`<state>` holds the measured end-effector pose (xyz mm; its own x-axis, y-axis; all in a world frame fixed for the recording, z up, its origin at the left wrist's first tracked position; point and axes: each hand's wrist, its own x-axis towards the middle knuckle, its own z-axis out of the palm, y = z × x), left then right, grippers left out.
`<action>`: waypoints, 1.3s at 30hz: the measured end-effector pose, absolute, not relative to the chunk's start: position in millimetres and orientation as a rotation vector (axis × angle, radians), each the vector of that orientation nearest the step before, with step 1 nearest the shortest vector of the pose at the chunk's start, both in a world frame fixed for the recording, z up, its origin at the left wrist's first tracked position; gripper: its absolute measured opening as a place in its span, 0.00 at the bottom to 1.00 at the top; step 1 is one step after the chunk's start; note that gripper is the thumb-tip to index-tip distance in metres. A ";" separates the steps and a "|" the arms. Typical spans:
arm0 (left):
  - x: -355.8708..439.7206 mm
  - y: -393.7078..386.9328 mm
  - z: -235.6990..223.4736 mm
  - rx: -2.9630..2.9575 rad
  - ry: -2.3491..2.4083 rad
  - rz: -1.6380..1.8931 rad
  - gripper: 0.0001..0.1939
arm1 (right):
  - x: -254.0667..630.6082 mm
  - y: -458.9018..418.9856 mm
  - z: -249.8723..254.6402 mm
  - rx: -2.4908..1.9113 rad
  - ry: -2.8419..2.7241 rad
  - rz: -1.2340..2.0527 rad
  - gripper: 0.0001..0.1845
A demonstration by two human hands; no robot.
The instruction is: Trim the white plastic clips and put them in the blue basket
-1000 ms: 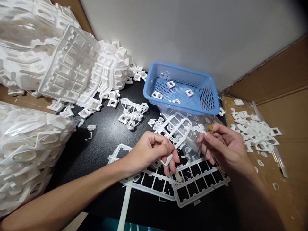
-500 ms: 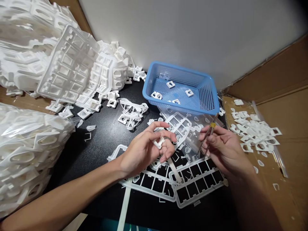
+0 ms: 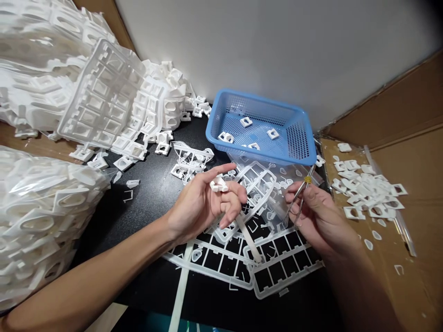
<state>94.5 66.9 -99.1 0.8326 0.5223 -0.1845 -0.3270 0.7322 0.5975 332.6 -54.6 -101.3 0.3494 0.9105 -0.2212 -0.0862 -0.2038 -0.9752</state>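
My left hand [image 3: 200, 212] is palm up, with a small white plastic piece [image 3: 218, 184] held on its fingers beside the thumb. The other fingers curl loosely. Metal tweezers [image 3: 307, 180] with a yellow band are gripped in my right hand [image 3: 318, 210], their tips pointing down and left. Between and below the hands lie white plastic frames [image 3: 242, 272] with rows of square openings, crossing one another. Thin white scraps [image 3: 270, 212] are scattered over a clear plastic bag there.
A blue perforated basket [image 3: 259, 159] holding several white pieces stands at the back. Clear bags full of white parts [image 3: 44, 221] crowd the left. A pile of flat white pieces [image 3: 370, 189] lies on cardboard at the right. White tangled frames [image 3: 190, 159] sit behind my left hand.
My left hand has moved slightly left and its index finger and thumb have opened out, so the white piece shows more fully. My right hand has barely moved with the tweezers.
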 end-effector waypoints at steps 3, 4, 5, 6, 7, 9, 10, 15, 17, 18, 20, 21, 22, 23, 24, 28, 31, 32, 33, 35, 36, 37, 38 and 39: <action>91.5 66.7 -101.0 0.686 0.407 0.431 0.14 | 330.6 -54.8 -102.0 -1.377 -0.617 1.176 0.15; 90.8 66.5 -100.9 0.697 0.426 0.424 0.12 | 329.7 -54.8 -102.3 -1.356 -0.593 1.191 0.15; 90.2 66.5 -100.5 0.696 0.435 0.422 0.11 | 328.7 -54.6 -102.6 -1.340 -0.583 1.197 0.15; 89.8 66.5 -99.7 0.688 0.432 0.421 0.10 | 327.9 -54.4 -103.0 -1.329 -0.581 1.192 0.15; 89.7 66.7 -98.8 0.677 0.422 0.422 0.09 | 327.3 -54.0 -103.4 -1.322 -0.582 1.181 0.16; 90.1 67.1 -97.0 0.664 0.405 0.430 0.09 | 326.7 -53.2 -104.3 -1.318 -0.577 1.156 0.18; 90.7 67.2 -96.4 0.661 0.403 0.435 0.10 | 326.8 -53.0 -104.7 -1.319 -0.569 1.146 0.18; 95.3 67.2 -100.6 0.701 0.389 0.492 0.17 | 328.0 -54.3 -105.4 -1.326 -0.528 1.153 0.20; 96.5 66.9 -104.7 0.752 0.370 0.524 0.26 | 327.2 -54.6 -104.4 -1.332 -0.515 1.138 0.21; 96.9 66.6 -106.5 0.776 0.362 0.524 0.28 | 326.5 -54.5 -103.7 -1.334 -0.515 1.129 0.22; 97.6 65.1 -108.9 0.809 0.374 0.492 0.25 | 325.0 -53.7 -102.1 -1.336 -0.532 1.121 0.23; 98.0 64.0 -109.3 0.818 0.392 0.463 0.21 | 324.3 -53.2 -101.4 -1.338 -0.546 1.119 0.24; 98.4 62.7 -109.3 0.824 0.417 0.429 0.17 | 323.7 -52.8 -100.9 -1.341 -0.560 1.118 0.24; 98.7 61.5 -108.8 0.830 0.442 0.402 0.15 | 323.2 -52.4 -100.7 -1.347 -0.569 1.116 0.25; 98.9 60.4 -108.3 0.837 0.469 0.382 0.15 | 322.9 -52.1 -100.8 -1.350 -0.573 1.113 0.25; 97.1 61.0 -106.3 0.953 0.555 0.402 0.14 | 322.5 -51.5 -102.7 -1.342 -0.531 1.112 0.23; 94.8 65.3 -104.5 1.084 0.559 0.453 0.12 | 321.9 -50.2 -104.3 -1.314 -0.497 1.116 0.19; 94.4 66.6 -103.5 1.106 0.548 0.468 0.13 | 321.6 -49.5 -104.8 -1.308 -0.489 1.107 0.18; 94.4 67.3 -102.5 1.112 0.531 0.474 0.16 | 321.3 -48.8 -105.4 -1.307 -0.481 1.091 0.18; 95.1 67.2 -100.7 1.091 0.498 0.455 0.21 | 320.9 -47.7 -107.0 -1.318 -0.467 1.045 0.17; 95.8 66.2 -100.1 1.071 0.492 0.433 0.22 | 321.0 -47.4 -108.1 -1.328 -0.462 1.021 0.17; 96.6 64.9 -99.8 1.050 0.495 0.407 0.23 | 321.2 -47.3 -109.3 -1.337 -0.459 1.003 0.17; 97.5 63.3 -99.8 1.030 0.506 0.386 0.24 | 321.6 -47.4 -110.6 -1.345 -0.456 0.993 0.17; 98.2 61.8 -100.0 1.012 0.521 0.373 0.24 | 322.0 -47.6 -111.9 -1.352 -0.453 0.986 0.18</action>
<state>98.2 61.8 -100.0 0.8178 0.5240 -0.2378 -0.0567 0.4845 0.8729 322.0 -47.6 -111.9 0.5450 0.7980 -0.2573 -0.3245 -0.0822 -0.9423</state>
